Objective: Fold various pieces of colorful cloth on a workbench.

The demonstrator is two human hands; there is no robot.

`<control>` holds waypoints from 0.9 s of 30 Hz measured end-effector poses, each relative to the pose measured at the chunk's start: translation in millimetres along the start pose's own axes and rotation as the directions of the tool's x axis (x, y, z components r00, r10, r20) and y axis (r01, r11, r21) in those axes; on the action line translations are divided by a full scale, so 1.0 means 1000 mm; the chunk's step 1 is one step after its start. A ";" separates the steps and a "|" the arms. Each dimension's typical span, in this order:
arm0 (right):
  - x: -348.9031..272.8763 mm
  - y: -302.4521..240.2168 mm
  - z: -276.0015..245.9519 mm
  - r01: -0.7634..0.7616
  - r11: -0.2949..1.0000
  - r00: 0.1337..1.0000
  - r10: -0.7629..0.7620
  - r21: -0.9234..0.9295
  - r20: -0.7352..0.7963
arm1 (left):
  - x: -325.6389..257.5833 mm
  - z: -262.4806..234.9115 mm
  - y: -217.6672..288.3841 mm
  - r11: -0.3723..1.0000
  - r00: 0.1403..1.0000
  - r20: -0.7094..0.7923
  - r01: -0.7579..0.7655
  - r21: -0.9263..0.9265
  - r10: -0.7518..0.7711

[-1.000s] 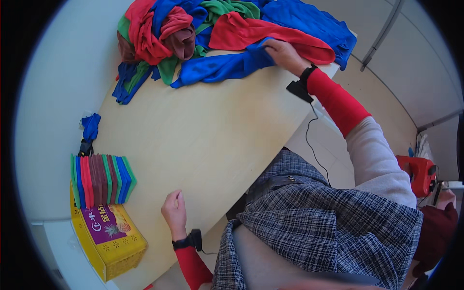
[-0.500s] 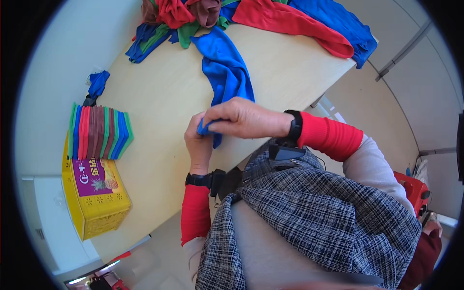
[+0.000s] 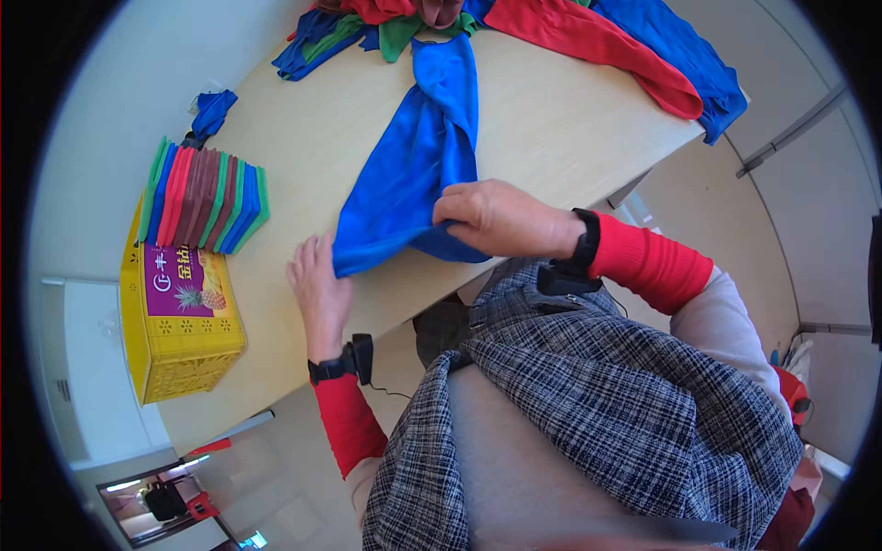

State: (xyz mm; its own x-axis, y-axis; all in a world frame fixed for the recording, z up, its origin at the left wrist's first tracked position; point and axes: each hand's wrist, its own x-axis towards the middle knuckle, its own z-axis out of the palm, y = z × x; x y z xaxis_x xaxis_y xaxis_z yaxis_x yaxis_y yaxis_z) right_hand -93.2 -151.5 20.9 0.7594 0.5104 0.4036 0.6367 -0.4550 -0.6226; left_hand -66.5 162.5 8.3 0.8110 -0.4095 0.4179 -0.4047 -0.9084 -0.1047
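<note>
— Pale wood makes up the table [image 3: 303, 165], which sits over a light floor, with white walls curving around the rim of the view.

— And what lies on that table?

— One blue cloth [image 3: 413, 174] stretches from the far heap of cloths [image 3: 570, 28] down to the near edge. The left hand [image 3: 317, 280] lies nearly flat, fingers together, pinching the cloth's near left corner. The right hand [image 3: 491, 216] is curled over the cloth's near right edge, gripping a fold.

— Anything off to the side?

— A stack of folded cloths [image 3: 207, 197] in green, red, brown and blue stands at the left, just beyond a yellow box [image 3: 184, 321]. A small blue cloth [image 3: 213, 112] lies behind the stack.

— What stays hard to see?

— The heap is cut off at the top, and the right fingertips hide under the fabric. The person's checked jacket [image 3: 588, 404] covers the table's near corner.
</note>
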 end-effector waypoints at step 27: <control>0.043 0.042 0.061 0.317 0.916 0.938 -0.264 -0.245 0.226 | -0.069 -0.087 -0.030 0.294 0.845 -0.191 -0.042 -0.955 -0.499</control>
State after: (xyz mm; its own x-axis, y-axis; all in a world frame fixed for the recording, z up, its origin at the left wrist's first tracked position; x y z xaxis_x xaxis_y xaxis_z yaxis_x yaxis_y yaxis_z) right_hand -41.9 -104.4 -29.3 0.5139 0.7633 0.3915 0.8568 -0.4343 -0.2780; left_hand -147.3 225.4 60.6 0.8067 0.1235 0.5779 -0.5566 -0.1697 0.8133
